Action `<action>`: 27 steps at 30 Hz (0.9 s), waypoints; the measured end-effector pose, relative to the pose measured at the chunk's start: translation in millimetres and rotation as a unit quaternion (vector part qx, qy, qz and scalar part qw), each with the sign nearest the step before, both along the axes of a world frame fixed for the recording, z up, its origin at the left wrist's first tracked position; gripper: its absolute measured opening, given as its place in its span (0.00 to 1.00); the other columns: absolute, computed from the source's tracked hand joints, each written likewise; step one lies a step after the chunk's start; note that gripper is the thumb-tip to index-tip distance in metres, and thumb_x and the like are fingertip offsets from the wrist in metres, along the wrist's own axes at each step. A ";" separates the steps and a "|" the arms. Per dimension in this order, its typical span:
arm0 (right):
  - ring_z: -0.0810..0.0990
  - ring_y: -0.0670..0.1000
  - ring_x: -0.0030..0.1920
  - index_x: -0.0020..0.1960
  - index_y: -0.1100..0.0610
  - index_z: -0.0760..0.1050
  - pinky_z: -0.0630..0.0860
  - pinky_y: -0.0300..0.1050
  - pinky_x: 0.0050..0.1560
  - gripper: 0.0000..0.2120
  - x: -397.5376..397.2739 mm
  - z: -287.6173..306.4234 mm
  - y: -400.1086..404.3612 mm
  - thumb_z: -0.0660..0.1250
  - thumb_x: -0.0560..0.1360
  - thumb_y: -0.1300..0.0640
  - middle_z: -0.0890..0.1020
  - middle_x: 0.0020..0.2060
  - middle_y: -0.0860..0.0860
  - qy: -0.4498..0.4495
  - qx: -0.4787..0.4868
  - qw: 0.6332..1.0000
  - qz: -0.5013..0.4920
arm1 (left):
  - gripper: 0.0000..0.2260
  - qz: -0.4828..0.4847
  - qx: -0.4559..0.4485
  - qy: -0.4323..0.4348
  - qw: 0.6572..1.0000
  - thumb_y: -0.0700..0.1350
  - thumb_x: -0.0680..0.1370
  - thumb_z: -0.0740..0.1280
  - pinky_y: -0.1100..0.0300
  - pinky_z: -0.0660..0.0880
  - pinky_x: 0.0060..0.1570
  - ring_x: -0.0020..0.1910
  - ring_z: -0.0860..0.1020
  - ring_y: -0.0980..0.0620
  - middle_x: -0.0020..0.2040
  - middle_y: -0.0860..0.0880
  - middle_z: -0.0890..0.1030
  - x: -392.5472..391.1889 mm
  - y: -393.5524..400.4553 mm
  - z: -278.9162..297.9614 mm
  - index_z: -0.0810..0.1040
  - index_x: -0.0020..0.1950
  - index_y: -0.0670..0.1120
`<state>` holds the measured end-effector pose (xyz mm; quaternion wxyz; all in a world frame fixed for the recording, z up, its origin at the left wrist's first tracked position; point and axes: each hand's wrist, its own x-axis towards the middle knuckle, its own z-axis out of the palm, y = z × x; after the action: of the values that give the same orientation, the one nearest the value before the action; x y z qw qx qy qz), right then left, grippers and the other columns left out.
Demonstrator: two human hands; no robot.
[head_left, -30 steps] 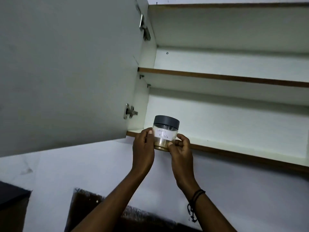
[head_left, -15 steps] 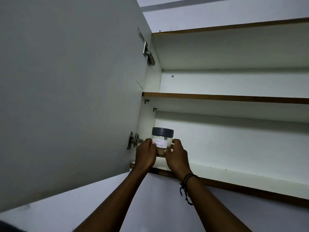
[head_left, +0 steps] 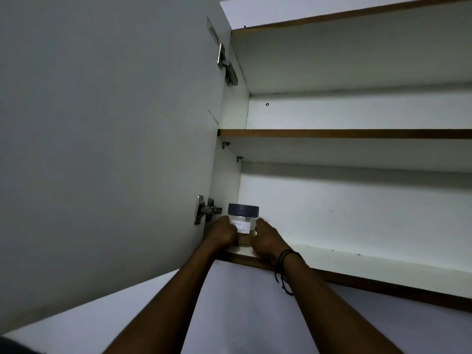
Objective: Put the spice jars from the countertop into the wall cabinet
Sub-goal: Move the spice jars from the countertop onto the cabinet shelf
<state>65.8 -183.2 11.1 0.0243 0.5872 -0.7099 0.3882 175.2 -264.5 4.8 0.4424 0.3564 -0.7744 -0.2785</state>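
A clear spice jar (head_left: 243, 221) with a dark grey lid and a white handwritten label stands upright on the bottom shelf (head_left: 357, 261) of the open wall cabinet, in its left corner. My left hand (head_left: 221, 232) wraps the jar's left side and my right hand (head_left: 267, 238) wraps its right side. Both hands hide the jar's lower part, so I cannot see its base on the shelf. A dark cord bracelet sits on my right wrist.
The cabinet door (head_left: 107, 149) stands open to the left, held by two metal hinges (head_left: 205, 209). A middle shelf (head_left: 344, 134) runs above the jar. The white wall lies below the cabinet.
Both hands carried the jar from the shelf's front edge up and inward to the back left corner. The camera tilted upward, so the countertop items dropped out of view.
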 end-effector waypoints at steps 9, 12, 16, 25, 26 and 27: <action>0.75 0.56 0.62 0.62 0.62 0.71 0.66 0.35 0.49 0.14 3.1 -6.8 10.9 0.59 0.77 0.65 0.76 0.63 0.58 0.009 -0.044 0.999 -0.016 | 0.09 0.042 -0.074 0.047 0.995 0.38 0.80 0.59 0.55 0.74 0.48 0.54 0.79 0.39 0.54 0.37 0.81 0.6 12.7 -14.6 0.77 0.54 0.37; 0.76 0.55 0.60 0.61 0.62 0.73 0.67 0.36 0.49 0.13 4.7 -10.6 24.5 0.60 0.76 0.65 0.78 0.61 0.58 0.012 -0.088 0.996 -0.005 | 0.10 0.019 -0.151 0.083 0.985 0.38 0.81 0.60 0.52 0.77 0.51 0.54 0.80 0.41 0.54 0.39 0.82 5.7 27.6 -28.0 0.78 0.57 0.38; 0.78 0.48 0.54 0.62 0.57 0.76 0.68 0.27 0.43 0.15 13.6 -24.8 53.4 0.63 0.75 0.62 0.80 0.58 0.51 -0.045 -0.157 0.986 0.022 | 0.12 -0.006 -0.189 0.160 0.969 0.38 0.81 0.61 0.57 0.75 0.56 0.56 0.78 0.51 0.59 0.43 0.82 14.9 55.1 -53.2 0.79 0.63 0.41; 0.78 0.39 0.50 0.62 0.54 0.77 0.70 0.22 0.45 0.13 42.4 -128.8 133.7 0.63 0.79 0.57 0.81 0.54 0.45 -0.034 -0.192 0.977 0.084 | 0.12 -0.093 -0.160 0.179 0.966 0.41 0.81 0.61 0.72 0.73 0.52 0.54 0.80 0.63 0.54 0.57 0.83 29.6 136.4 -148.0 0.80 0.60 0.50; 0.77 0.38 0.50 0.62 0.54 0.77 0.69 0.21 0.45 0.12 44.3 -145.5 142.4 0.62 0.79 0.57 0.80 0.55 0.45 -0.038 -0.187 0.978 0.079 | 0.12 -0.101 -0.142 0.182 0.968 0.40 0.81 0.61 0.73 0.73 0.51 0.54 0.80 0.63 0.54 0.57 0.83 30.4 145.9 -164.4 0.80 0.61 0.50; 0.77 0.37 0.49 0.61 0.54 0.77 0.69 0.21 0.45 0.12 45.7 -159.8 149.3 0.62 0.79 0.57 0.80 0.54 0.45 -0.044 -0.181 0.980 0.073 | 0.12 -0.106 -0.126 0.183 0.969 0.40 0.81 0.61 0.73 0.72 0.51 0.54 0.80 0.64 0.53 0.58 0.83 31.1 153.5 -178.9 0.80 0.61 0.50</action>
<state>111.4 -33.9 -148.7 0.0708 0.6060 -0.5830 0.5365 206.3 -111.0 -174.1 0.5861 0.1562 -0.7423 -0.2848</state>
